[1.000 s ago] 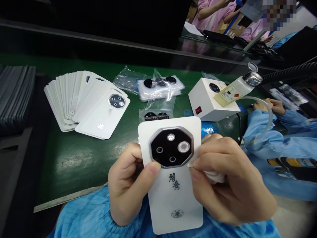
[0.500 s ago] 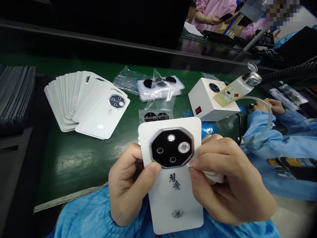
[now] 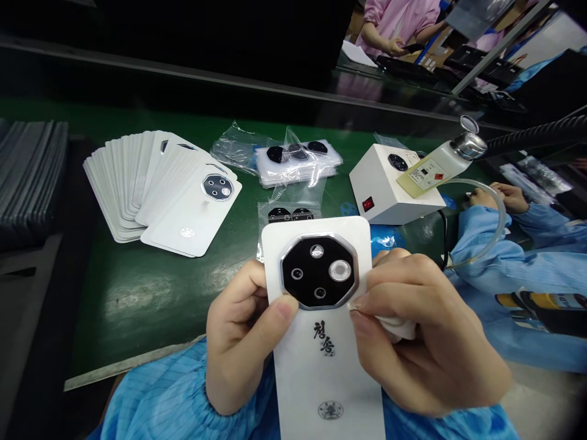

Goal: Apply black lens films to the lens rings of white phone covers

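Observation:
A white phone back cover with a black octagonal camera panel is held upright before me. My left hand grips its left edge, thumb on the front just below the panel and fingers partly hidden behind. My right hand is closed on a white cloth, pinching a tip of it against the lower right corner of the panel's silver rim. Dark lettering and a round emblem are printed on the cover below the panel.
Fanned white back covers lie at left, beside dark stacked plates. Bagged black camera panels lie ahead. A white box carries a bottle of yellowish liquid. A co-worker's blue sleeve is at right.
The back cover has tilted slightly, its lower end now running out of the picture. My left hand has shifted a little right, while the right hand keeps the cloth at the panel's corner.

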`<state>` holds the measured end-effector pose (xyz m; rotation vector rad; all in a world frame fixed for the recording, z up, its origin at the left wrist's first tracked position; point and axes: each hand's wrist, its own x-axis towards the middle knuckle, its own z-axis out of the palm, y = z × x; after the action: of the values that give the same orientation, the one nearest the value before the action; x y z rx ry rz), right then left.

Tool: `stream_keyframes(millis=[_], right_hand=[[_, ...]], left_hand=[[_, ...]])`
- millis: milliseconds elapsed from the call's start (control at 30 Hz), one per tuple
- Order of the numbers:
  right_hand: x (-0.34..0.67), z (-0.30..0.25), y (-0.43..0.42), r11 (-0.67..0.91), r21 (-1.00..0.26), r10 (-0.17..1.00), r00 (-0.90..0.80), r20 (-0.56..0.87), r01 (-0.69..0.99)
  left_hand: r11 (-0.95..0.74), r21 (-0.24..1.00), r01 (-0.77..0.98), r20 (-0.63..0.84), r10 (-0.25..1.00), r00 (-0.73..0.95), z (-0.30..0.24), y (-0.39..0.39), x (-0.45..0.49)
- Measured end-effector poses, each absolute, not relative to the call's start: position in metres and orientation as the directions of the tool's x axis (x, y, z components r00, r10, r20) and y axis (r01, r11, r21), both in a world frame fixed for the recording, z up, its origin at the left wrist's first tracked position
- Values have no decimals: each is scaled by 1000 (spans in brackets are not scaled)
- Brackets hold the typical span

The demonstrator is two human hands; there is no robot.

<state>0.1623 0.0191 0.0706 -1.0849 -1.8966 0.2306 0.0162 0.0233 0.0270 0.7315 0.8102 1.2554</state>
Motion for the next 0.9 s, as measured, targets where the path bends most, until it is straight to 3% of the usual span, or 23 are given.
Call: stream_keyframes(millis=[133, 267, 500, 900], right_hand=[[162, 71, 18, 585, -540, 766, -194, 613, 605], [164, 71, 19, 597, -532, 763, -221, 607, 600], [162, 73, 22, 593, -326, 728, -318, 608, 736], [158, 63, 22, 590, -257, 706, -334, 625, 766]], left_hand=[[163, 839, -519, -111, 985, 130, 25, 23, 15], [70, 876, -478, -9, 992, 128, 20, 23, 15], [-206, 966, -154, 207, 978, -11, 18, 22, 15], [-362, 931, 42, 362, 932, 17, 20, 23, 15]])
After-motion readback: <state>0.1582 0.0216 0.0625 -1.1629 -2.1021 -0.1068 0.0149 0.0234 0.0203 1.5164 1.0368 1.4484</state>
